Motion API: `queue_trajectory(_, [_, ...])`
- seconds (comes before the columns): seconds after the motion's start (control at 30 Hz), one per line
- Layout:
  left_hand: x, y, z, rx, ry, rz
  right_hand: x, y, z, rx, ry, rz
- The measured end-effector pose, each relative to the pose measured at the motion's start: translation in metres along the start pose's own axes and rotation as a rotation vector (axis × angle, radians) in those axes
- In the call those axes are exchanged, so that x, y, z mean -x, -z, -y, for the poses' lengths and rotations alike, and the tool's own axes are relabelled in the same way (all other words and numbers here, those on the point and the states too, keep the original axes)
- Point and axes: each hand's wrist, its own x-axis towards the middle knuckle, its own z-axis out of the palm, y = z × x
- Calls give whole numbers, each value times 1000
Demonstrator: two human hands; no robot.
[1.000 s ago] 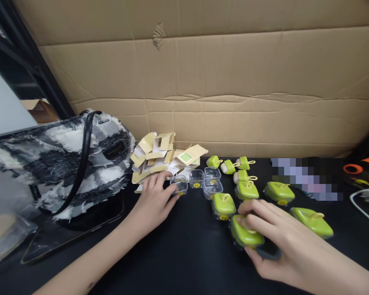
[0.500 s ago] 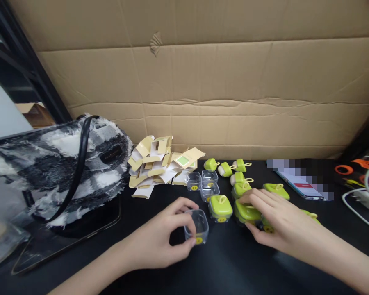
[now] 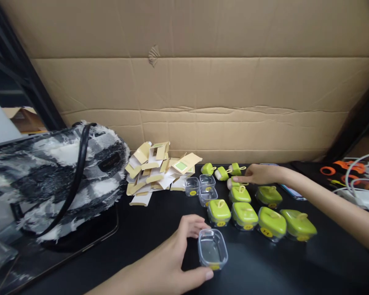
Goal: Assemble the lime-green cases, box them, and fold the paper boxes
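A small clear plastic container [image 3: 212,248] with a yellow sticker stands upright, its open top toward me. My left hand [image 3: 184,256] is loosely round it, fingers at the far left corner and thumb at the near side. Farther back, my right hand [image 3: 258,174] has its fingertips on a small green-and-white piece with a loop [image 3: 233,183]; its thumb is hidden. Several containers with green lids, such as the near one [image 3: 272,224], stand in front of that hand. Three clear containers [image 3: 208,196] without lids are grouped left of them.
Flattened cardboard boxes [image 3: 155,172] are piled at the back. A fuzzy black-and-white bag [image 3: 80,164] stands left. More green-and-white pieces [image 3: 222,173] lie near the cardboard wall [image 3: 203,82]. A phone [image 3: 292,191] lies partly under my right arm; orange-handled tools [image 3: 350,166] and white cables [image 3: 352,184] are right.
My right hand has left the green-lidded containers and reached back to a green-and-white piece. My left hand and the clear container have come nearer and to the right; the view has shifted.
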Motion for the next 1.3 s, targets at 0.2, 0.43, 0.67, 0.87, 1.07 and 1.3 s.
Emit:
queue_trajectory(0.2, [1, -2, 2, -29, 33, 38, -6, -7, -6, -45, 25, 153])
queue_trajectory(0.43, [2, -2, -1, -67, 24, 12, -3, -14, -8, -118, -1, 62])
queue_trajectory(0.67, [-2, -4, -2, -43, 46, -5, 5, -19, -19, -358, 23, -326])
queue_trajectory(0.87, [0, -6, -6, -31, 68, -6, 57, -29, 9, -631, 244, -543])
queue_trajectory(1.07, [-3, -7, -6, -9, 98, -11, 102, -62, 48, -764, 466, -545])
queue_trajectory(1.3, [-7, -19, 7, -50, 70, 7, 124, -97, 71, -671, 720, -505])
